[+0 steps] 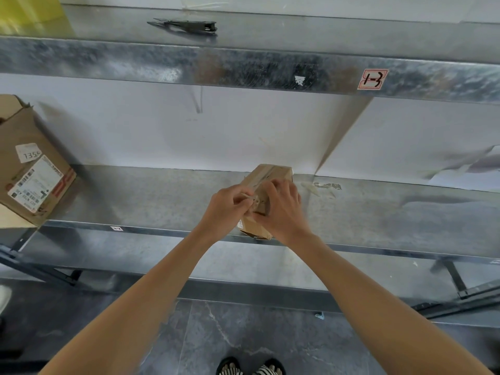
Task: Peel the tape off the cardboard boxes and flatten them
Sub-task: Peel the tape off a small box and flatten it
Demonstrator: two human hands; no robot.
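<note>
Galvanised metal shelving, white wall behind, grey stone floor (pixel 243 334) below.

No. 1: small cardboard box (pixel 273 174), brown, on middle shelf (pixel 135 196), centre-right; near end at front lip, far end close to wall. Held betw. both hands.
No. 2: tape (pixel 250 197), pale crumpled strip, lifted off box top, running to left fingers.
No. 3: left hand (pixel 224 209), fingers curled, pinching tape at near part of box top.
No. 4: right hand (pixel 281 209), fingers wrapped over top and right side of box, gripping it.
No. 5: large cardboard box (pixel 32 174), far left, same shelf, tilted, flaps open, shipping labels on face; well apart from no. 1.
No. 6: tape scraps (pixel 322 186), loose on shelf, just right of no. 1.
No. 7: upper shelf (pixel 243 63); red-bordered sticker (pixel 372 79) marked "1-3" on front edge; black tool (pixel 189 25) lying on top, type unclear; yellow obj. (pixel 27 14) far left, blurred.
No. 8: striped footwear (pixel 251 370), bottom edge of view, on floor.
</note>
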